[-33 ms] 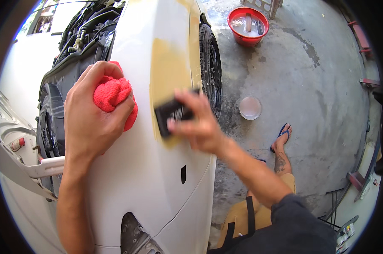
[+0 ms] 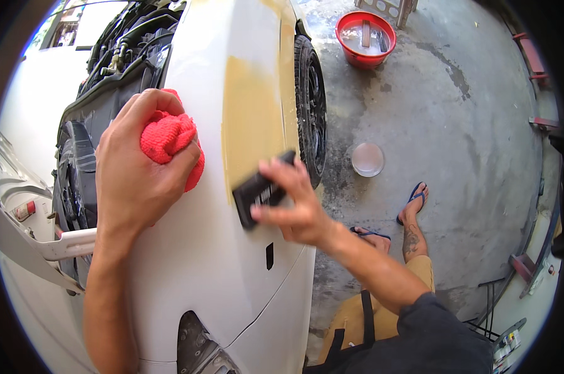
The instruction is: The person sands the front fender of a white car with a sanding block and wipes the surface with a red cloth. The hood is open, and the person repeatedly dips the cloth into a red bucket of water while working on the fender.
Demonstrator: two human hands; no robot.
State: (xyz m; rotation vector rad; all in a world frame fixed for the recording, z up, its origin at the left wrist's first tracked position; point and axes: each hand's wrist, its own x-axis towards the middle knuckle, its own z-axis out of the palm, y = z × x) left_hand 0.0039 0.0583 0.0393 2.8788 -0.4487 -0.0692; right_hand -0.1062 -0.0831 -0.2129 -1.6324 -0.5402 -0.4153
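Note:
My left hand (image 2: pixel 129 165) is closed around a bunched red cloth (image 2: pixel 168 138) and rests over the white car fender (image 2: pixel 191 262). In my right hand (image 2: pixel 303 209), slightly blurred, is a black sanding block (image 2: pixel 247 201), gripped between thumb and fingers. The block lies slantwise against the panel, at the near end of a tan filler patch (image 2: pixel 251 106). Its underside is hidden. Nearer to me, a small black slot (image 2: pixel 269 256) shows in the white surface.
A tire (image 2: pixel 305 93) stands right of the panel. On the concrete floor are a red bucket (image 2: pixel 364 60) of cloudy water holding blocks, and a round tub (image 2: pixel 368 160). My sandalled feet are at right. The engine bay (image 2: pixel 123 56) lies open at far left.
My right hand and the sanding block have slid toward me along the panel, down past the lower part of the tan patch. The left hand and cloth have barely moved.

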